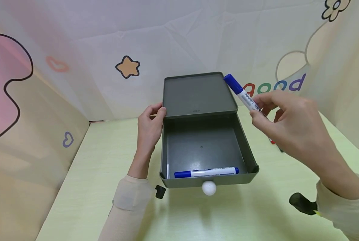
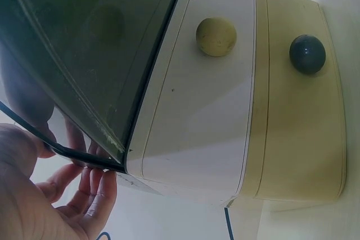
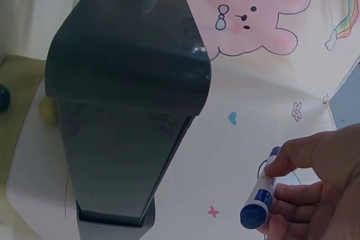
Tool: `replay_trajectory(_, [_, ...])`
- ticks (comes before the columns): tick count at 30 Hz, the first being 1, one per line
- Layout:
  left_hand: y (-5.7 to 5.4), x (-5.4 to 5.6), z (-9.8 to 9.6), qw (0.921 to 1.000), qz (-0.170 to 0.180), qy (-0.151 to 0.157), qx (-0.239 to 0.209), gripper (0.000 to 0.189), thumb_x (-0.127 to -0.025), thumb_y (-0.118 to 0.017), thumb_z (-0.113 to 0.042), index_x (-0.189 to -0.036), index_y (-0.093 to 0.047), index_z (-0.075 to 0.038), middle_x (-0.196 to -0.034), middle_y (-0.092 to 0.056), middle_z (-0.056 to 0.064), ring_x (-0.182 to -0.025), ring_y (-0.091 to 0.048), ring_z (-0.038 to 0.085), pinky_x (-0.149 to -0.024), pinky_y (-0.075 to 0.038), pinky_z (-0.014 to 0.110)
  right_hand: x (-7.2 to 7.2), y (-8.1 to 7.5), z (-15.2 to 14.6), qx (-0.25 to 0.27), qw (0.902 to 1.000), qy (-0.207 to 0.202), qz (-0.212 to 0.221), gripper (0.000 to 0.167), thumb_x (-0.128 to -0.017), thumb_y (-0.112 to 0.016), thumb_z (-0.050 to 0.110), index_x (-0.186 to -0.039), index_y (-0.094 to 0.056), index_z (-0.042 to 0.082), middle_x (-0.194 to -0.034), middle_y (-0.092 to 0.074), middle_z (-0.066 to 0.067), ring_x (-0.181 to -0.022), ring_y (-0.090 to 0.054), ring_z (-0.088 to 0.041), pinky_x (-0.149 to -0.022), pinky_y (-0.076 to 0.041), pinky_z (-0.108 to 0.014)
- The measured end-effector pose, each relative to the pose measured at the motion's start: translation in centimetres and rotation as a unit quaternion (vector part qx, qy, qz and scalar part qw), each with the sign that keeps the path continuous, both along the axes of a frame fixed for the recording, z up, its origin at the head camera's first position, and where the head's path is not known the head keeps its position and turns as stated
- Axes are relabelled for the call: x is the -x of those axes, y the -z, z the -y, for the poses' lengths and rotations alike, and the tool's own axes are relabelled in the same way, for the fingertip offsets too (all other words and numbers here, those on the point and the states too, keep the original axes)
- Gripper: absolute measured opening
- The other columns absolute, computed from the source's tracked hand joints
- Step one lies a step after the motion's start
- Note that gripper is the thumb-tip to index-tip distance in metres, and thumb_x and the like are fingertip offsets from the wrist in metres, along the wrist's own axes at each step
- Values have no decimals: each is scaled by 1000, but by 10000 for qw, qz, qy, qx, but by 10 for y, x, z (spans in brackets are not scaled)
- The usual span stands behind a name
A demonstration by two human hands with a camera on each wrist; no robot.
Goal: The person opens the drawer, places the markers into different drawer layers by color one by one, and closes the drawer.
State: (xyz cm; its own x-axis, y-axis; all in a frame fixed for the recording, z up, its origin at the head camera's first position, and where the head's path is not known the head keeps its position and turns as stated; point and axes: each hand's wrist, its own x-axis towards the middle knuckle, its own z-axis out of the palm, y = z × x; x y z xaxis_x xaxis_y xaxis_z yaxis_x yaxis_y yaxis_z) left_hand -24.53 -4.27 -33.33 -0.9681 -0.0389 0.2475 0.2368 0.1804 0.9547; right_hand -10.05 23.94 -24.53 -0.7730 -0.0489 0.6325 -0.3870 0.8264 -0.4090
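Observation:
A grey top drawer (image 1: 194,142) with a white knob (image 1: 209,188) stands pulled out of a small drawer cabinet (image 1: 198,95). Inside, along its front wall, lies a blue-capped whiteboard marker (image 1: 213,172). My left hand (image 1: 149,129) holds the cabinet's left edge near the lid, thumb at the corner. In the left wrist view, the fingers (image 2: 95,200) touch the cabinet just beside the grey drawer. Right of the cabinet, my right hand (image 1: 296,130) pinches another blue whiteboard marker (image 1: 241,93) between thumb and fingers, above the table, its blue cap pointing up and left.
Below the grey drawer are a white drawer (image 2: 191,99) and a yellow drawer (image 2: 298,133), both closed. A red tip (image 1: 272,142) and a dark tip (image 1: 281,150) show on the table (image 1: 86,187), partly hidden behind my right hand. A printed curtain (image 1: 179,43) hangs behind.

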Motion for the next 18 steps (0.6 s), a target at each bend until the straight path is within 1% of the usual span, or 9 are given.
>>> replay_trajectory(3, [0,0,0,10000,-16,-10,17,36,-104,-60,-26,-134,-69,-9,-115,-66,8,-99,-60,24,-83,-54,37,-1,0,3,20,9999,-125,-38,16,-88,-74,2,-104,-76,7,-83,-70,0,-67,-53,-2,-55,-42,-14])
replay_trajectory(6, [0,0,0,10000,-16,-20,17,36,-103,-60,-27,-133,-69,-9,-115,-66,8,-99,-60,24,-83,-54,37,-1,0,5,19,9997,-226,-123,16,-87,-74,0,-100,-77,9,-81,-69,3,-73,-54,0,-62,-42,-13])
replay_trajectory(7, [0,0,0,10000,-14,-24,16,36,-103,-60,-27,-133,-69,-9,-115,-66,8,-99,-60,24,-83,-54,36,-1,0,6,33,9996,-264,-136,16,-87,-74,-1,-99,-77,9,-81,-69,3,-72,-54,0,-61,-42,-13])
replay_trajectory(11, [-1,0,0,10000,-15,-32,15,36,-103,-60,-26,-133,-69,-9,-115,-66,8,-99,-60,24,-82,-54,36,-2,1,8,82,9993,-332,-128,17,-87,-75,0,-100,-77,10,-80,-68,4,-73,-54,-1,-61,-42,-13])
replay_trajectory(18, [-1,-1,0,10000,-11,-22,17,36,-103,-60,-26,-134,-69,-8,-116,-66,8,-99,-60,24,-83,-54,36,-3,2,11,111,9993,-345,28,17,-88,-75,2,-103,-77,11,-86,-69,4,-76,-55,-3,-62,-43,-14])
